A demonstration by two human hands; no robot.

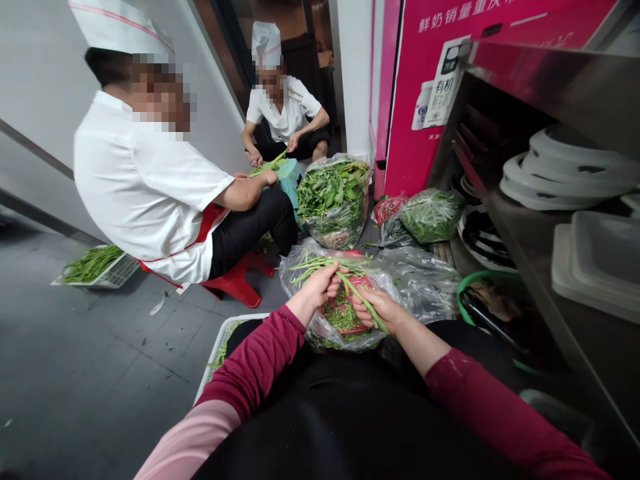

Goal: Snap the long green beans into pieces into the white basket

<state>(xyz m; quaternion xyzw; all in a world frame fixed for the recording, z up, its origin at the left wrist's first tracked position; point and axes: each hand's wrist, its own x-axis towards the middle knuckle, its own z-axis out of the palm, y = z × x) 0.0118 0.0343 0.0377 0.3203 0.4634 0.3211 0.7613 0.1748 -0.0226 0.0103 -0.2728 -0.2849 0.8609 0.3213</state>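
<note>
The green stalk [370,308] slants between the person's two hands, above the mouth of an open bag [320,337]; take it as the centre of the clock, 12 straight ahead. At its 11 o'clock end the left hand [321,287] pinches it, fingers curled in. At 3 o'clock the right hand [384,308] is wrapped around it, the end poking out toward 5. Below, inside the bag, green bits [344,316] lie against something red [364,288], and more stalks [325,262] lie across at 11.

Near at 2 is loose clear plastic [423,275]; at 8 a white crate [204,380] shows beside the left sleeve. A big sack [335,193] of leafy greens stands at 12, with a smaller bag of greens [431,215] at 1 and a red bundle [389,209] between them.

Farther out, one co-worker [160,173] sits at 10 on a red stool [233,292], another [287,110] at 11, both with hands at stalks by a blue bucket [290,177]. A white basket [116,275] of stalks is at 9, a green tub [463,288] at 3, stacked white dishes [555,177] on a shelf [517,247] at 2, and a pink panel [415,60] at 1
</note>
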